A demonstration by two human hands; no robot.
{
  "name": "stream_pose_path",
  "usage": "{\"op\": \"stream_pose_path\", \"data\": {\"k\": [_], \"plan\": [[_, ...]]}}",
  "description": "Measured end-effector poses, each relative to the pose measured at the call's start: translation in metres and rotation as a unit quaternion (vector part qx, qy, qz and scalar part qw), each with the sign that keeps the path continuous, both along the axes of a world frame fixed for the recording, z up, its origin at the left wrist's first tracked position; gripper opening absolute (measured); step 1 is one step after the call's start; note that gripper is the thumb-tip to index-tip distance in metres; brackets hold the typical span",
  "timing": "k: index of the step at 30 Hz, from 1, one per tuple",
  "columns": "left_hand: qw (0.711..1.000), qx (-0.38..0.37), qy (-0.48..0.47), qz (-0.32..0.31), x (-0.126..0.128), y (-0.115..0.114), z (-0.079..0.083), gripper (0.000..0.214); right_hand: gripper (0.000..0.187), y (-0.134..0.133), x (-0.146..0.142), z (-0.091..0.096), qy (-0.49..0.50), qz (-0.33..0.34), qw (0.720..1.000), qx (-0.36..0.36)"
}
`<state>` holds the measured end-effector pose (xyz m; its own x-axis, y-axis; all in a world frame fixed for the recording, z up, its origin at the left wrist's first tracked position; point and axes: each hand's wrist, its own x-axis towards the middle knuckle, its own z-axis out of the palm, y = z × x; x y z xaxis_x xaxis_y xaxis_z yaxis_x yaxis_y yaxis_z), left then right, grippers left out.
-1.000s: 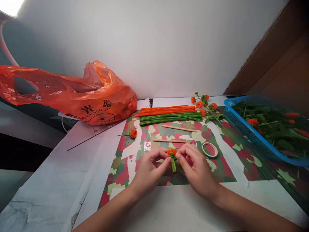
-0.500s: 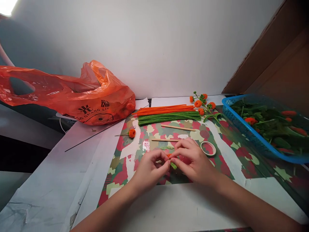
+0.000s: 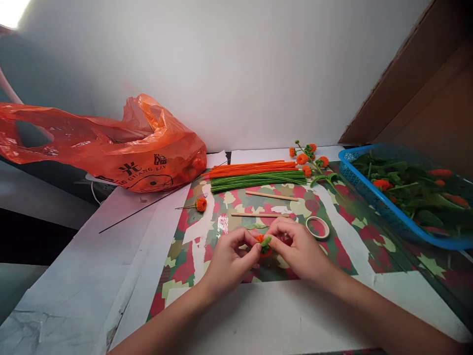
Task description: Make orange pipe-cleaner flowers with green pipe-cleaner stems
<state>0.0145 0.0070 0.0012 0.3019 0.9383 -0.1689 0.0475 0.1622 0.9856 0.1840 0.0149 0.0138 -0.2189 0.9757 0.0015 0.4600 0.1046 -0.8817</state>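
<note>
Over the patterned mat, my left hand (image 3: 233, 256) pinches a small orange pipe-cleaner flower (image 3: 260, 238) between thumb and fingertips. My right hand (image 3: 297, 246), closed in a pinch, has its fingertips at a short light-green fuzzy piece (image 3: 266, 241) lying across the flower. Part of the flower is hidden by my fingers. Just beyond them lie a pale green leaf-like strip (image 3: 255, 226) and a thin wooden stick (image 3: 254, 215). A roll of tape (image 3: 317, 228) sits right of my right hand.
Bundles of orange (image 3: 254, 169) and green pipe cleaners (image 3: 254, 181) lie at the back, with a second stick (image 3: 271, 195) before them. An orange flower on wire (image 3: 201, 204) lies left, a flower spray (image 3: 310, 157) right. An orange plastic bag (image 3: 162, 162) and blue basket (image 3: 401, 224) flank the mat (image 3: 177, 251).
The light-green piece has swung from pointing down toward me to pointing up and right. More of the orange flower shows, and my right fingers have shifted slightly. The view moved slightly.
</note>
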Motion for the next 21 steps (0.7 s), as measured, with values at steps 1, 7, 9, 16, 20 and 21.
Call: {"op": "stream_pose_path", "data": {"k": [1,7,9,16,20,21], "plan": [[1.0,-0.011,-0.014,0.003,-0.0003,0.0005,0.0005,0.022,0.018,-0.0002,0.0008,0.0007,0.014,0.002,1.0,0.02],[0.996,-0.052,-0.069,0.022,-0.0021,0.0042,0.0033,0.022,0.006,-0.0011,0.0062,0.0029,-0.085,0.072,0.978,0.174],[0.995,-0.055,-0.075,0.026,-0.002,0.004,0.004,0.019,0.005,-0.0019,0.0064,0.0007,-0.137,0.101,0.961,0.22],[0.999,-0.032,-0.018,-0.031,-0.0062,0.0067,0.0077,0.021,0.016,-0.0047,0.0055,-0.0026,-0.234,0.16,0.9,0.331],[0.996,-0.051,0.024,-0.074,-0.0092,0.009,0.0067,0.03,0.016,-0.0066,0.0038,0.0003,-0.276,0.184,0.88,0.34],[0.994,-0.052,0.03,-0.086,-0.0095,0.0092,0.0064,0.031,0.016,-0.0072,0.0035,0.001,-0.28,0.187,0.877,0.342]]}}
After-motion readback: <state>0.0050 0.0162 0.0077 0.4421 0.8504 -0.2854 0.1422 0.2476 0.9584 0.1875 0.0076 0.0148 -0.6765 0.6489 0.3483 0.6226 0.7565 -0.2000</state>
